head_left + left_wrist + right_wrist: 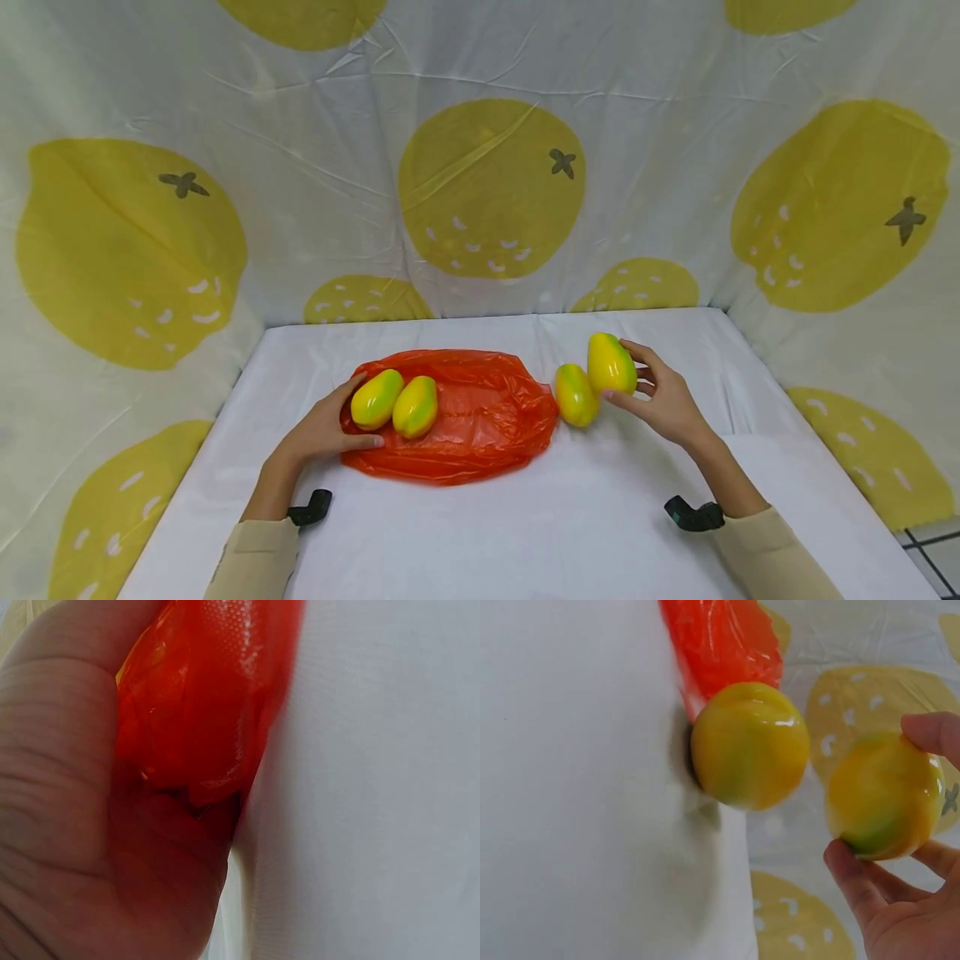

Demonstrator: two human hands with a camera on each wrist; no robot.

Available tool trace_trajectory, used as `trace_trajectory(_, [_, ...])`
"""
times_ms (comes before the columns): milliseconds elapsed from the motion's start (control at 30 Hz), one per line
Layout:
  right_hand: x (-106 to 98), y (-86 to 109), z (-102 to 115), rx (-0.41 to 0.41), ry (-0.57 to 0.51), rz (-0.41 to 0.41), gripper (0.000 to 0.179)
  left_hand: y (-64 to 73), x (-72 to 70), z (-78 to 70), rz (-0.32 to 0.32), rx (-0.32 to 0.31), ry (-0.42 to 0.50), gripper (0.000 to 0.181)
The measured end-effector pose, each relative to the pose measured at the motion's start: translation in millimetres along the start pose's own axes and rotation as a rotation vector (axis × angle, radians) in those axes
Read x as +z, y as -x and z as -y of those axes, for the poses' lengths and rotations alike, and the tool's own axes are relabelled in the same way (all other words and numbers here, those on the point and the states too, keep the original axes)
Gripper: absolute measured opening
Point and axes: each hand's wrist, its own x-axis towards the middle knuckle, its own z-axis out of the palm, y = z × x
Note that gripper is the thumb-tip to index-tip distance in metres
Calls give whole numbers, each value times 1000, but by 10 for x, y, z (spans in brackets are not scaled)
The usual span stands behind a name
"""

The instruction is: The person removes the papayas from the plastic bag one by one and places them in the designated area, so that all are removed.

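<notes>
Fingers of the right hand [666, 402] are pinching a fruit [611, 365] (glossy, yellow-green); those of the left hand [321, 430] are gripping a red bag [480, 421].

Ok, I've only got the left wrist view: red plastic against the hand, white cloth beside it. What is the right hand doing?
Observer: The right hand has one yellow-green fruit in its grip, raised off the white cloth.

Operator: Copy. Anything else near that hand?

Observer: Yes, a second fruit rests on the cloth, beside the right end of the red bag.

Operator: And at my end, by the left hand?

Observer: Two more fruits, one next to the other, show uncovered at the bag's left end, by the left hand.
</notes>
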Motion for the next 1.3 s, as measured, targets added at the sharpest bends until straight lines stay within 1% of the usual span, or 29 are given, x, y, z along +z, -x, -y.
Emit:
trace_trajectory(333, [-28,61,-130,3,28,-1,83,-18,3,7,3,-2,0,123])
trace_trajectory(633, [-23,116,-235,7,51,-11,84,-17,0,-3,5,-17,9,124])
trace_trajectory(933, [23,143,-351,42,56,-1,85,-10,-7,-8,2,5,2,122])
trace_trajectory(1133, [39,161,-417,84,60,12,86,-16,1,13,0,9,2,122])
trace_trajectory(1300, [63,167,-462,90,64,21,85,-23,12,28,2,12,2,122])
